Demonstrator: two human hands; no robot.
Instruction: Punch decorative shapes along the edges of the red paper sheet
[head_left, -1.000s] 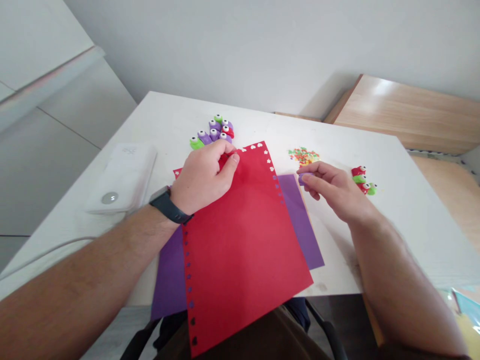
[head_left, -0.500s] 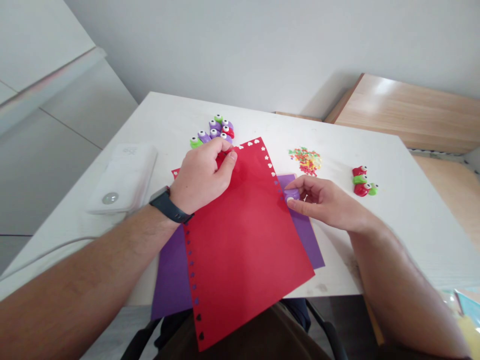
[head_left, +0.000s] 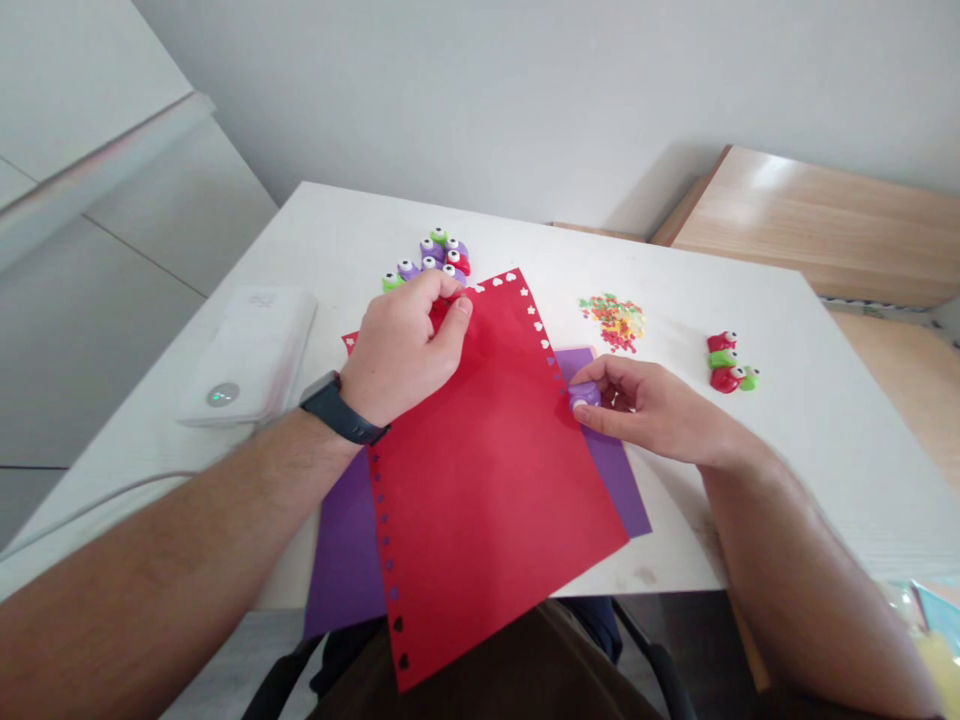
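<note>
Desk (head_left: 810, 460) is spreading white around the red sheet (head_left: 495, 460), my landmark. Since a second ago the red sheet has been shifting slightly away from my body, though its near corner is still hanging past the desk edge. The purple sheet (head_left: 345, 550) is lying underneath, its middle being covered, so I am seeing only strips left and right of the red sheet. A white box (head_left: 259, 340) is resting well to the left, its near edge running close to my forearm.

My left hand (head_left: 420, 335) is pinching narrowly at the red sheet's far edge, as it was a second ago; it is hiding part of that edge, and I cannot tell what its tucked fingers are doing. My right hand (head_left: 634, 402) has been coming inward and is now holding a purple punch (head_left: 584, 396) at the red sheet's right edge, just below the last visible hole there. I am judging that this is bringing the punch into line with the row, but my fingers are hiding its side, so I cannot tell whether paper is sitting in its slot.

Beyond the red sheet, clustered punches (head_left: 431, 264) are standing, partly disappearing behind my left hand; four red and green punches (head_left: 724, 360) are sitting well to the right. Confetti (head_left: 619, 322) is lying nearer the red sheet's right edge, its tiny shapes mostly blurring together.
</note>
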